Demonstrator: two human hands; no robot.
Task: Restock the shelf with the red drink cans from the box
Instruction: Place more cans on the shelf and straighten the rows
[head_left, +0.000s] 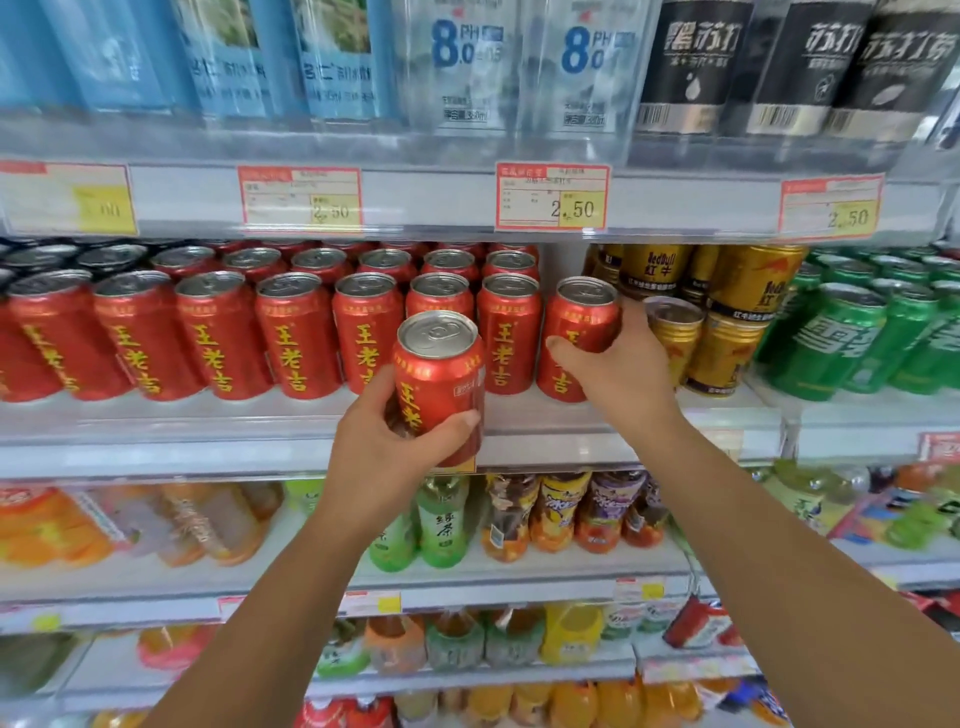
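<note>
Two bare forearms reach up from below toward the drinks shelving. The left hand (387, 447) holds a red can (441, 374) upright in the air, just in front of the lip of the shelf (208, 421). Its thumb (452, 423) is curled across the can's lower front and the rest of the hand is wrapped round the far side. A little further in, the right hand (618, 364) grips a second red can (579, 322) that stands on the shelf, leaning slightly. The thumb is pressed on its front and the other fingers (631, 312) are curled round its right side. That can sits at the right end of the front row of red cans (291, 338), which fills the shelf leftward and runs several deep. Just beside the right hand stand gold cans (727, 338), and green cans (831, 343) come after them further right. Price tags (551, 197) hang on the rail above, under bottled water (462, 62). Below, the lower shelves hold tea and juice bottles (441, 519).
</note>
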